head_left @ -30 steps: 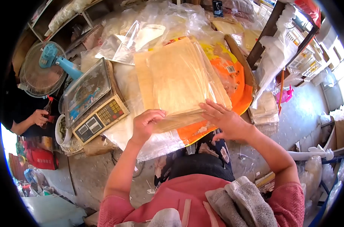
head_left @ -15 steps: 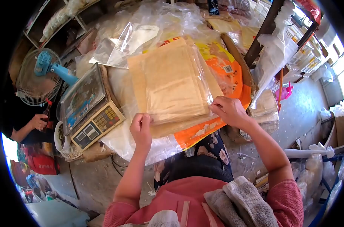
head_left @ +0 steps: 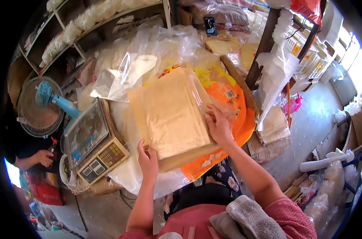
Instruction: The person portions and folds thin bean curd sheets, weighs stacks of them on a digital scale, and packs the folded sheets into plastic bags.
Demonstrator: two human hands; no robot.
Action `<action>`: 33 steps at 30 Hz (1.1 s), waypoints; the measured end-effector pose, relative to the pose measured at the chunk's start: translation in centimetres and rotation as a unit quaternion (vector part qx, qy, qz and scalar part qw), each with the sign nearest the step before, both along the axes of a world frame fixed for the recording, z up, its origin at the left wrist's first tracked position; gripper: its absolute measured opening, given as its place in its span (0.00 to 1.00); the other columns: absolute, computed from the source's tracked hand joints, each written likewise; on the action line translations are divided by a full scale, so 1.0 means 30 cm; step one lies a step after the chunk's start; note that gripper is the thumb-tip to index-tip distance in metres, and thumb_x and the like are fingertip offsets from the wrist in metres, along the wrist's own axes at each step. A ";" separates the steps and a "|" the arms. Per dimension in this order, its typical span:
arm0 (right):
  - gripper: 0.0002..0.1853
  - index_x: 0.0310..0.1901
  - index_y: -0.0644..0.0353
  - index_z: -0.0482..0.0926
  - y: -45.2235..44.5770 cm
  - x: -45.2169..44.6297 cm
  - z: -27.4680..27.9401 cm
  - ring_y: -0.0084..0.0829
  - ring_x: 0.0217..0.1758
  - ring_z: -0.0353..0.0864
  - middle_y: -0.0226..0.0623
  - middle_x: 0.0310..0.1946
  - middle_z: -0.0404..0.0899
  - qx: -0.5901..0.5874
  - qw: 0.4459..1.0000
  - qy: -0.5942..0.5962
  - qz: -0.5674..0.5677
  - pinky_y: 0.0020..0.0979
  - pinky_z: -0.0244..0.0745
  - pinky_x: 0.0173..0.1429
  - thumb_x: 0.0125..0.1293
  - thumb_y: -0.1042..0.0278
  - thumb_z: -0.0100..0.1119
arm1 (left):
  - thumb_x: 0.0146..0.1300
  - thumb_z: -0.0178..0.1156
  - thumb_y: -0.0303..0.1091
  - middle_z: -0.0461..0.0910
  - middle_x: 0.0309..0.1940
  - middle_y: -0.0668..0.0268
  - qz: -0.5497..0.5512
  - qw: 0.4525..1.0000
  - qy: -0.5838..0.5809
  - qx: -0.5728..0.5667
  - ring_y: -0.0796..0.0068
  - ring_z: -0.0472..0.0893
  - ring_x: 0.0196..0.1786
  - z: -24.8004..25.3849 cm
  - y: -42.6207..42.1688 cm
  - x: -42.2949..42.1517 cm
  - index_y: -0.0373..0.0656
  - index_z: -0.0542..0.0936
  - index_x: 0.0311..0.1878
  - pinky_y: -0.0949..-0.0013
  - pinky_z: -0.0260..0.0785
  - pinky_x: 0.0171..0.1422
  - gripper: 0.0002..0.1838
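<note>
A stack of thin tan sheets in a clear plastic bag (head_left: 175, 117) lies flat in front of me, with larger brown sheets (head_left: 137, 109) showing beneath it. My left hand (head_left: 149, 161) is at the stack's lower left corner, thumb and forefinger apart. Along the right edge rests my right hand (head_left: 218, 125), its fingers spread against the clear plastic. Under the sheets, an orange and yellow printed sack (head_left: 232, 105) covers part of the work surface.
Left of the stack stands a digital scale (head_left: 103, 159), with a blue fan (head_left: 43, 95) behind it. Another person's hand (head_left: 43, 157) holds something dark at far left. Clear plastic bags (head_left: 137, 65) are heaped at the back. A dark post (head_left: 264, 55) rises on the right.
Both hands have loosened from pinching the bag's lower corners. My right hand has slid up along the right edge. The camera view has shifted, showing more of the back shelves.
</note>
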State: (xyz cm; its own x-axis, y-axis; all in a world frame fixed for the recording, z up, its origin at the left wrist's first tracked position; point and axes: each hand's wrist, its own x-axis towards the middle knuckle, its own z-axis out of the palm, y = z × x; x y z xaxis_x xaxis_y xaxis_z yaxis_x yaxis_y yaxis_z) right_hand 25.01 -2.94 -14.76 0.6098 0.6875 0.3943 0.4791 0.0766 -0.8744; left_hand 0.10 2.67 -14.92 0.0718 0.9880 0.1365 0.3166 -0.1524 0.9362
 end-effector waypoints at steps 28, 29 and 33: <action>0.34 0.61 0.65 0.63 -1.169 0.266 -0.253 0.41 0.56 0.74 0.45 0.54 0.73 0.230 0.764 0.599 -0.066 0.40 0.68 0.61 0.55 0.58 0.60 | 0.60 0.52 0.22 0.75 0.41 0.53 -0.570 0.817 -0.040 0.080 0.57 0.77 0.37 0.189 -0.566 0.469 0.37 0.69 0.55 0.64 0.70 0.44 0.18; 0.33 0.61 0.65 0.64 -1.194 0.303 -0.284 0.42 0.55 0.74 0.45 0.54 0.73 0.243 0.748 0.608 -0.109 0.41 0.69 0.61 0.56 0.58 0.60 | 0.60 0.52 0.22 0.75 0.43 0.54 -0.563 0.819 -0.028 0.106 0.58 0.77 0.37 0.172 -0.551 0.474 0.37 0.69 0.56 0.65 0.70 0.45 0.19; 0.29 0.61 0.65 0.64 -1.211 0.521 -0.382 0.42 0.56 0.74 0.44 0.55 0.72 0.263 0.767 0.564 -0.156 0.42 0.68 0.62 0.61 0.58 0.57 | 0.61 0.50 0.18 0.74 0.46 0.57 -0.516 0.855 0.016 0.051 0.72 0.80 0.36 0.099 -0.471 0.397 0.34 0.71 0.54 0.74 0.72 0.43 0.17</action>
